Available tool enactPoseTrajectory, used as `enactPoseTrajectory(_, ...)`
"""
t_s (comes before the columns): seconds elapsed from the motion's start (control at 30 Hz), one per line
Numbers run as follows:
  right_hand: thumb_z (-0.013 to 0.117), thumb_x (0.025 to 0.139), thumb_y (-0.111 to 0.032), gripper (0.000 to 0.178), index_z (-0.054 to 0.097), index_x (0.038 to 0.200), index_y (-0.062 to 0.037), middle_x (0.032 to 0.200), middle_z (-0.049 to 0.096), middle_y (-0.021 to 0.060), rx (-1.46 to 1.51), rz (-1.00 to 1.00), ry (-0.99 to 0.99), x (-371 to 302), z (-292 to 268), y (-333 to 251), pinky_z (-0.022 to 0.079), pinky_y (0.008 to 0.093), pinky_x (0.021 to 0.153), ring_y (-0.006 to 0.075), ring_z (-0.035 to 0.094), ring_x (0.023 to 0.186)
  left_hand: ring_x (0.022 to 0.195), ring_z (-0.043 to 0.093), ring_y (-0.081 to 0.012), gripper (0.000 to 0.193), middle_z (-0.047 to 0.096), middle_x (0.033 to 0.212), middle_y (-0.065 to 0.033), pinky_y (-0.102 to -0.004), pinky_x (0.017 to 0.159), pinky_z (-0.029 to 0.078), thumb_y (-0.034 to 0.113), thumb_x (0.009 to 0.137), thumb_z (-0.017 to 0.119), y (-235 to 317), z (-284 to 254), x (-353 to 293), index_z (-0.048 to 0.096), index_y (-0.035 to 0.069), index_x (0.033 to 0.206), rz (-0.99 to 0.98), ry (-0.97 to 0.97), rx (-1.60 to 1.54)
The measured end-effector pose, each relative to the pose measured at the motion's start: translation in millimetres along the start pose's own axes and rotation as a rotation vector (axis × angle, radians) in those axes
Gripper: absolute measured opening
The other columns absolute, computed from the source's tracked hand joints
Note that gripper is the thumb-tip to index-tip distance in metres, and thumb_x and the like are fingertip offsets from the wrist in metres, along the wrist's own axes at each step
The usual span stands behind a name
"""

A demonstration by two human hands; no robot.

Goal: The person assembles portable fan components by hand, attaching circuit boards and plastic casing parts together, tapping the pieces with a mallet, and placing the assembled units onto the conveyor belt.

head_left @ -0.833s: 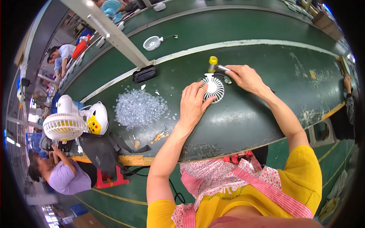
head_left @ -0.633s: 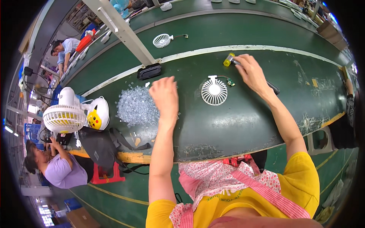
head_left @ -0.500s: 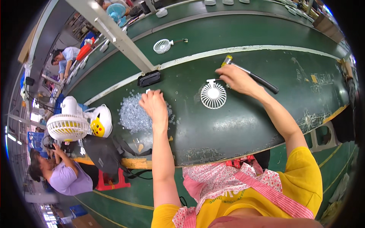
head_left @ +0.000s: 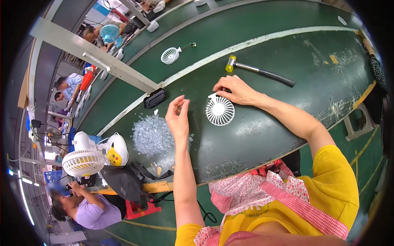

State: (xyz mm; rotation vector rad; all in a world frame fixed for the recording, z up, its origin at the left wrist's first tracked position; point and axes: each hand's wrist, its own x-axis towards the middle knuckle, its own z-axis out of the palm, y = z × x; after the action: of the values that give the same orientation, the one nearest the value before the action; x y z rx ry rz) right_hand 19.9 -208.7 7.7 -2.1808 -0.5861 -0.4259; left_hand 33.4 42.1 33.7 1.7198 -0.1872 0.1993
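Observation:
A round white fan cage (head_left: pixel 220 111) with thin spokes and a short neck lies on the green worktable. My right hand (head_left: pixel 238 91) is closed at its neck, fingertips curled over the upper edge. To the left, my left hand (head_left: pixel 178 119) hovers above the table, thumb and fingers drawn together in a pinch; whatever may be between the fingertips is too small to make out. Beside this hand spreads a pile of small clear plastic pieces (head_left: pixel 152 135). A mallet (head_left: pixel 259 70) with a yellow head and black handle rests beyond my right hand.
A metal post (head_left: pixel 119 71) slants down to the table next to a black tray-like part (head_left: pixel 154 98). Another white fan cage (head_left: pixel 170 55) with wires lies on the conveyor belt. White fans (head_left: pixel 84 162) and a dark bag (head_left: pixel 123 180) are at left, near a seated person (head_left: pixel 92 209).
My left hand has lifted off the clear pieces and moved right, toward the fan cage. My right hand has shifted left from beside the mallet head onto the cage's neck. The view has tilted.

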Motion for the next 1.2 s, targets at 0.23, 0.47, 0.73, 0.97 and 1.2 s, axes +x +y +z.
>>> enactPoseTrajectory(0.23,0.065,0.092,-0.016,0.018,0.068,0.102,-0.0010,0.088,0.068,0.0105,0.207,0.003,0.038,4,7,-11,0.050,0.0384,0.075,0.0263,0.065,0.082,0.087,0.058,-0.0102,0.016,0.068,0.100,-0.0048,-0.0232,0.078,0.045,0.012,0.095,0.067,-20,12,-8,0.067,0.004,0.109,-0.261,-0.259,-0.691)
enactPoseTrajectory(0.47,0.062,0.096,-0.016,0.020,0.063,0.106,0.0018,0.090,0.072,0.0161,0.502,0.080,0.096,-1,10,-32,0.054,0.0348,0.074,0.0241,0.071,0.084,0.102,0.062,-0.0163,0.030,0.068,0.108,-0.0095,-0.0300,0.095,0.051,0.012,0.096,0.066,-11,20,-18,0.061,0.000,0.122,-0.363,-0.152,-0.688)
enactPoseTrajectory(0.73,0.061,0.097,-0.013,0.019,0.063,0.107,0.0024,0.091,0.073,0.0160,0.418,0.074,0.056,-2,12,-39,0.054,0.0343,0.071,0.0248,0.072,0.082,0.099,0.067,-0.0164,0.031,0.069,0.113,-0.0119,-0.0279,0.087,0.055,0.012,0.096,0.065,-4,24,-22,0.062,-0.003,0.123,-0.365,-0.138,-0.585)
enactPoseTrajectory(0.97,0.062,0.096,-0.013,0.017,0.063,0.105,0.0022,0.089,0.072,0.0154,0.314,0.062,0.108,-6,12,-31,0.054,0.0346,0.068,0.0264,0.072,0.079,0.095,0.065,-0.0100,0.020,0.072,0.108,-0.0083,-0.0237,0.087,0.051,0.006,0.092,0.070,0,32,-27,0.072,-0.003,0.111,-0.163,-0.122,-0.306)
enactPoseTrajectory(1.2,0.062,0.096,-0.014,0.019,0.066,0.106,0.0017,0.091,0.073,0.0124,0.436,0.044,-0.009,-3,4,-29,0.053,0.0320,0.071,0.0200,0.070,0.081,0.091,0.064,-0.0097,0.017,0.070,0.103,-0.0070,-0.0237,0.083,0.052,0.002,0.093,0.067,-12,29,-22,0.068,-0.003,0.110,-0.173,-0.211,-0.414)
